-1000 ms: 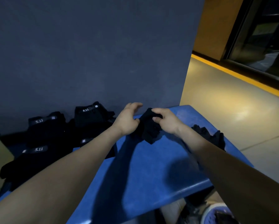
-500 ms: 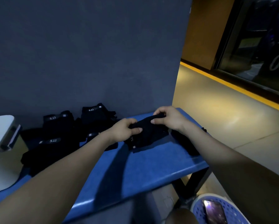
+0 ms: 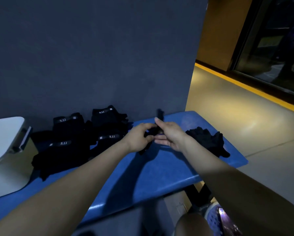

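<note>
Warehouse-like packing floor: blue worktable [image 3: 159, 176], stacked 5.11-labelled black gloves [image 3: 68, 126], yellow floor line [image 3: 245, 86].

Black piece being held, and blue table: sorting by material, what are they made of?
Black piece: soft matte fabric, probably; it folds limply and shows no shine. Blue table: likely moulded plastic, slight sheen on its rounded front edge.

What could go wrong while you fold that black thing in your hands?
The black glove is held by the left hand and right hand. Its upright strap might slip from the pinch and undo the fold. The loose black pile lies close to the right edge of the blue table, so a bumped arm could perhaps knock it to the floor.
</note>
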`<state>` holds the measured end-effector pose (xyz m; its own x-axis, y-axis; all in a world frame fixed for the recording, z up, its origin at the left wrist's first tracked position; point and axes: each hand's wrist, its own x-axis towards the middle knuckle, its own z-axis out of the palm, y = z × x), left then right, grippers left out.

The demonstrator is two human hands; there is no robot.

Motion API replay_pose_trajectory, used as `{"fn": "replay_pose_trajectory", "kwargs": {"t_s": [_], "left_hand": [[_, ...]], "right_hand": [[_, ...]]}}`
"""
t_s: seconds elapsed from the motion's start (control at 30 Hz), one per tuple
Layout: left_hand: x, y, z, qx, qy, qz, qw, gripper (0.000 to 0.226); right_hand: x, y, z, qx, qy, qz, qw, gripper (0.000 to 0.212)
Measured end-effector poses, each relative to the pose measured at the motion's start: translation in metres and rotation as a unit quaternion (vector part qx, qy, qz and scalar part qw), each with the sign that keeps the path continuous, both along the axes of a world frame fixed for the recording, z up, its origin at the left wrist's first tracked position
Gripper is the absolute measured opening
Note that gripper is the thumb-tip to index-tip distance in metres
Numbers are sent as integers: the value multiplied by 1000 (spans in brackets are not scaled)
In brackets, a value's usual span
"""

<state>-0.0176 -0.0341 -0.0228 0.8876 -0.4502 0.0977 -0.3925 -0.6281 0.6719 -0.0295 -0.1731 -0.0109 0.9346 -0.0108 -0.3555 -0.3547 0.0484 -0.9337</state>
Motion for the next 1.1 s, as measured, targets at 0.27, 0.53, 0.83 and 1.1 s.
{"fn": "replay_pose_trajectory", "kwargs": {"t_s": [0.27,0.53,0.83,1.1], "left_hand": [[-5,9,-14,-60,89,17,994,24],[-13,-14,-52,213,52,-75,973,42],[-14,-37,-60,272,40,-56,960,43],[-3,-97,-46,170,2,-33,985,34]], "right_hand": [[8,-10,-36,-2,60,-50,997,17],[15,-46,-68,-259,39,-70,963,23],[-5,-82,-64,-352,-39,-102,930,33],[-16,-136,-74,-498,-15,-225,837,33]]}}
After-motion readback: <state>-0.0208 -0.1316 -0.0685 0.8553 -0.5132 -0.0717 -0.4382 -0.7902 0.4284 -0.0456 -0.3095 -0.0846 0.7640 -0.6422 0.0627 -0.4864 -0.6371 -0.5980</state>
